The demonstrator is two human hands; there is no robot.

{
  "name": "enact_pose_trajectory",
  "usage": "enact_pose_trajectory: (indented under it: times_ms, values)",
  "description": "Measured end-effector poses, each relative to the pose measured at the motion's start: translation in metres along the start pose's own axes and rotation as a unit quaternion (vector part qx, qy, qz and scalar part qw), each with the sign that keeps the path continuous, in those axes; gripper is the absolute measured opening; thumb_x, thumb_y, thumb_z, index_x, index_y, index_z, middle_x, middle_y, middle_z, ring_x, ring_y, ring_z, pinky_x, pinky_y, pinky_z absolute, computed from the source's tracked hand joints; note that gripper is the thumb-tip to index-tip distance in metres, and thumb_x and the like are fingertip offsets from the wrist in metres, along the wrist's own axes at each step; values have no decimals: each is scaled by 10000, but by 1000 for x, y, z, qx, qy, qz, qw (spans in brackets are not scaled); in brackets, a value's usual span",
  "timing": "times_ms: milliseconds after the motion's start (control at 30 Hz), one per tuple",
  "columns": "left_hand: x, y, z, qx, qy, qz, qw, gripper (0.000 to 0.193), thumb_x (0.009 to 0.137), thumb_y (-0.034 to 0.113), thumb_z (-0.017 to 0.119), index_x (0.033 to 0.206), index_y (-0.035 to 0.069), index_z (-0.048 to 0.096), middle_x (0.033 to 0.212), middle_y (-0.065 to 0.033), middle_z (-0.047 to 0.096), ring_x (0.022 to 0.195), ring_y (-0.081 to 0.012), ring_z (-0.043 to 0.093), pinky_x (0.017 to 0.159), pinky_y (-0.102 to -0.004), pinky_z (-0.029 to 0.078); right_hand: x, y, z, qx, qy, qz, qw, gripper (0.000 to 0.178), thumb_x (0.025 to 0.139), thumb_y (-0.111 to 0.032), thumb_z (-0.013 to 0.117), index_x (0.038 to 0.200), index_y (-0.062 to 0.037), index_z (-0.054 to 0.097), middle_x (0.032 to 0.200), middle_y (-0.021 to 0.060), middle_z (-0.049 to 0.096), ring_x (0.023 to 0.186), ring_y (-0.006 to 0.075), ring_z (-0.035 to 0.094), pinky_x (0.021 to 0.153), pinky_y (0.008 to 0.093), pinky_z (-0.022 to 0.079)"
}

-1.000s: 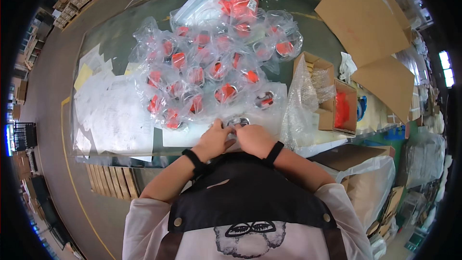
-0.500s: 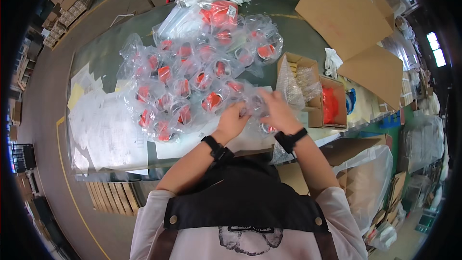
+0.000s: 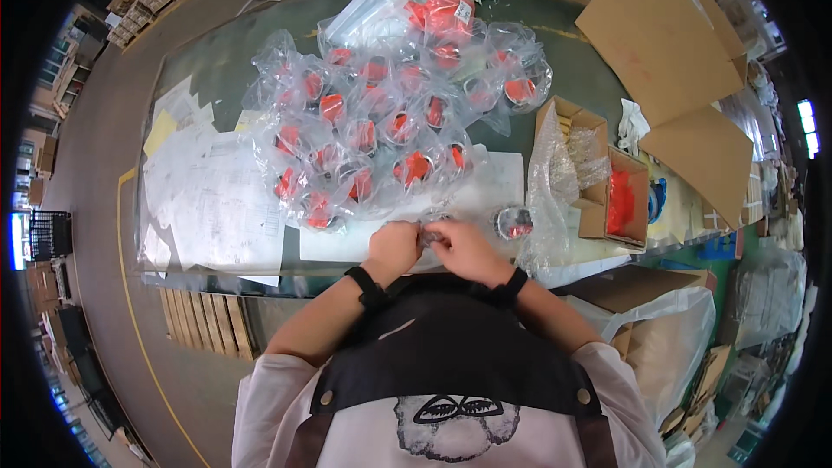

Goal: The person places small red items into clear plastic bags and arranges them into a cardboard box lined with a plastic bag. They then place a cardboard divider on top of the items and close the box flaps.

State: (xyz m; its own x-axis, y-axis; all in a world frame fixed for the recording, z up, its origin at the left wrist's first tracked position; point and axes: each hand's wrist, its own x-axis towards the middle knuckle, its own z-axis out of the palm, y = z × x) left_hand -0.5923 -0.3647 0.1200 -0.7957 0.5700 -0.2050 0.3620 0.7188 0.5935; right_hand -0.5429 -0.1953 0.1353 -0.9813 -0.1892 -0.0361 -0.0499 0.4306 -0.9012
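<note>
My left hand (image 3: 394,248) and my right hand (image 3: 469,251) meet close to the table's near edge. Both have their fingers closed in a pinch on a small piece of clear plastic (image 3: 430,234), perhaps part of a bag; the fingers hide most of it. Just right of my right hand lies a round, silver-rimmed piece with red in it (image 3: 512,223). Beyond my hands spreads a heap of clear plastic bags (image 3: 381,113), with a round red-and-silver part showing in several of them.
White paper sheets (image 3: 212,199) cover the table's left side. An open carton (image 3: 593,113) with bubble wrap (image 3: 555,173) stands to the right, beside a small box of red pieces (image 3: 621,199). Large cardboard flaps (image 3: 663,26) rise behind. A blue ring-shaped item (image 3: 659,199) lies farther right.
Both hands have drawn back from the heap's near edge toward me and come together. My right hand's fingers have closed in. The round piece on the right is now uncovered to view.
</note>
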Motion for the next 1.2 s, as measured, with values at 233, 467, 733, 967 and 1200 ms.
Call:
enact_pose_trajectory:
  times_ms: [233, 467, 733, 967, 1200]
  values:
    - [-17, 13, -10, -25, 5, 20, 999, 367, 850, 278, 609, 1186, 137, 563, 831, -163, 652, 764, -345, 655, 663, -437, 524, -4, -3, -10, -359, -139, 30, 922, 215, 790, -72, 549, 979, 4, 619, 1070, 120, 638, 808, 352, 651, 712, 466, 523]
    - [-6, 20, -6, 125, -140, 23, 982, 502, 910, 468, 528, 1226, 78, 519, 872, -188, 656, 794, -373, 652, 667, -452, 524, -15, -6, -35, -205, -15, -36, 978, 278, 803, -59, 537, 1073, -37, 601, 910, 181, 648, 804, 325, 646, 667, 437, 507]
    - [33, 46, 41, -40, -145, 167, 974, 455, 882, 367, 611, 1175, 26, 543, 1012, -229, 616, 910, -359, 629, 802, -457, 492, 55, -5, -79, -225, 280, -16, 933, 177, 774, -97, 637, 945, -49, 638, 885, 163, 603, 961, 342, 598, 815, 436, 473]
    - [32, 20, -8, -186, 12, 53, 981, 522, 829, 206, 675, 1305, 75, 506, 861, -172, 629, 678, -311, 628, 656, -397, 511, 44, 39, -89, -177, -88, 16, 980, 271, 703, -187, 722, 901, -22, 636, 790, 157, 620, 768, 350, 608, 672, 433, 468]
    - [56, 48, 4, 40, -103, 28, 994, 541, 862, 223, 601, 1369, 147, 428, 912, -208, 665, 789, -375, 653, 687, -464, 514, 35, 49, -74, -192, 180, 161, 951, 284, 704, -146, 719, 961, -41, 663, 863, 194, 662, 786, 371, 638, 709, 421, 509]
